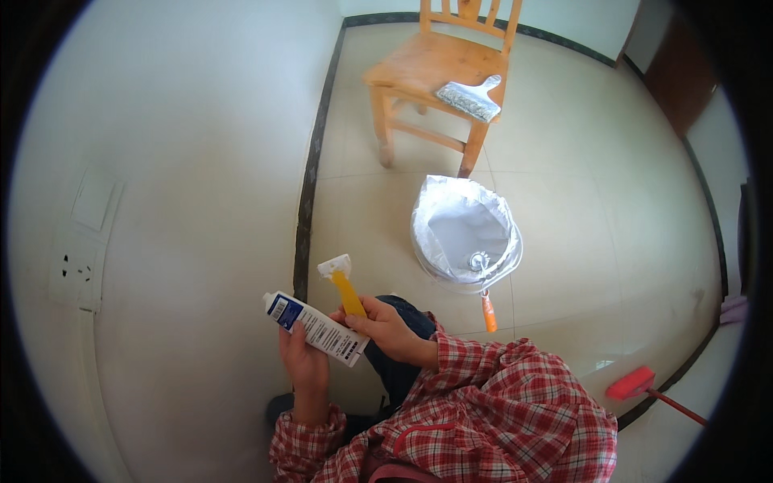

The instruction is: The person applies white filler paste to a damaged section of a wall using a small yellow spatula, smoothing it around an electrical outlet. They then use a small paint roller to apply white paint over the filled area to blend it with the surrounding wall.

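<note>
Clearly, the left hand point(306, 364) curls round a white, blue-banded tube point(328, 333); the right hand point(394, 330) clasps a yellow, white-headed tool point(346, 291).

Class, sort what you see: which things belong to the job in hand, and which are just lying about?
Belong to the job:
tube, in the left hand
yellow tool, in the right hand

Seemingly lying about (the first three may belong too):
brush, on the chair
bucket
orange-handled tool
broom
</note>
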A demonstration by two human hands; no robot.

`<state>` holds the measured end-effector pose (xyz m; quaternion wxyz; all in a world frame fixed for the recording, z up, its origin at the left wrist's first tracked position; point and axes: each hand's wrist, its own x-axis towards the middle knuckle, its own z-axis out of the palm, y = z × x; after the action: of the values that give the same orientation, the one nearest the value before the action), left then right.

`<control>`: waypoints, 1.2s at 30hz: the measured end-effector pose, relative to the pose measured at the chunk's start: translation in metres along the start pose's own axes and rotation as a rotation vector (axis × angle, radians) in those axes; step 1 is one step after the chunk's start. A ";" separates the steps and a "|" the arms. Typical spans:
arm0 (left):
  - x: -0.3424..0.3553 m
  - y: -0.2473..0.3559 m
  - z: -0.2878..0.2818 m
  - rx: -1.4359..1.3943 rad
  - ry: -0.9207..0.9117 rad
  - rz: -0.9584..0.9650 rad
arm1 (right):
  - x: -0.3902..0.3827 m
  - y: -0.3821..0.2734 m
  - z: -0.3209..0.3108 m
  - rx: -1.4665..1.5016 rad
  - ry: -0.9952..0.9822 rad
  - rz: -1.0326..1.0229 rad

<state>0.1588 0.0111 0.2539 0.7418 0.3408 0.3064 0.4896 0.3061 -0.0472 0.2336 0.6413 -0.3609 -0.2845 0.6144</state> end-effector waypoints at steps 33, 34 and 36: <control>-0.069 0.205 -0.144 2.420 0.082 1.129 | 0.333 -0.229 -0.219 -0.512 1.319 -0.701; -0.065 0.208 -0.145 2.487 0.004 1.196 | 0.336 -0.233 -0.223 -0.541 1.338 -0.693; -0.063 0.207 -0.145 2.507 -0.026 1.191 | 0.340 -0.242 -0.232 -0.596 1.361 -0.672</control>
<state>-0.0834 0.0416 0.3444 -0.3715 0.8546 0.3400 0.1266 0.6629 0.2685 0.2693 0.7011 -0.7058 -0.0773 -0.0661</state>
